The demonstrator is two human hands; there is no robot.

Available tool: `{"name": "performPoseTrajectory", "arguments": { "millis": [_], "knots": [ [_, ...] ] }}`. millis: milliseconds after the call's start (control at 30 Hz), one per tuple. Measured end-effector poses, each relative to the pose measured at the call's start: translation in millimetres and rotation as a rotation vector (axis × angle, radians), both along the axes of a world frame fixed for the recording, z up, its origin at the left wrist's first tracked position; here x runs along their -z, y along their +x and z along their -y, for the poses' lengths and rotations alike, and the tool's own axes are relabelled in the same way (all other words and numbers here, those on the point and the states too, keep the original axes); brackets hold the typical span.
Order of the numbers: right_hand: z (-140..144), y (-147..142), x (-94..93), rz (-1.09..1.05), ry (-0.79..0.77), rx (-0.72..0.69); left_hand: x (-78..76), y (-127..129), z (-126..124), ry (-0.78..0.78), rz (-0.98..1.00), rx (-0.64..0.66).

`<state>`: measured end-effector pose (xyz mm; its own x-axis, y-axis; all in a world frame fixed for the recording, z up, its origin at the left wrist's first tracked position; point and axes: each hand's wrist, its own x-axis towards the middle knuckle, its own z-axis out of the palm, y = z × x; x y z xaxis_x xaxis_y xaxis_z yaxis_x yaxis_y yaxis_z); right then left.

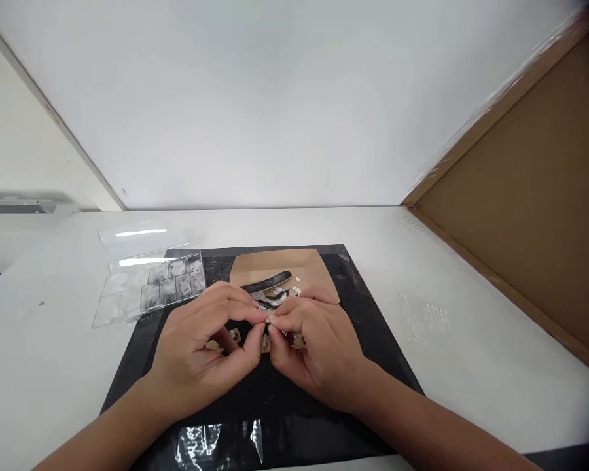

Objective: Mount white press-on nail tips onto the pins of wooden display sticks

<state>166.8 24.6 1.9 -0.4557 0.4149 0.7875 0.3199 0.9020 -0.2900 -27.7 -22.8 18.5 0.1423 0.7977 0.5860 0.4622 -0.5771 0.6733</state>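
My left hand (209, 347) and my right hand (319, 343) meet fingertip to fingertip over the near edge of a brown paper tray (255, 263). Thumb and forefinger of each are pinched together at one spot. A tiny dark and whitish piece shows there, too small to name. Behind the fingers, a black curved nail file (269, 282) lies in the tray. Small white nail-tip-like pieces (296, 290) and dark scraps lie beside it. Below the hands, little pieces on the tray's near side are mostly hidden.
A clear compartment box (150, 291) with its lid raised stands at the left, white pieces in its cells. Black sheeting (275, 418) covers the white table (44, 366). Small clear pieces (425, 320) lie at right, near a brown board (530, 196).
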Motion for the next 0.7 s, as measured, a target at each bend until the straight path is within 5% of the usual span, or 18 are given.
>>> {"name": "performPoseTrajectory", "arguments": {
  "millis": [700],
  "knots": [
    [0.2,-1.4,4.4,-0.018,-0.284,-0.094,-6.7,1.4,0.0,-0.176,0.032,-0.031]
  ]
}}
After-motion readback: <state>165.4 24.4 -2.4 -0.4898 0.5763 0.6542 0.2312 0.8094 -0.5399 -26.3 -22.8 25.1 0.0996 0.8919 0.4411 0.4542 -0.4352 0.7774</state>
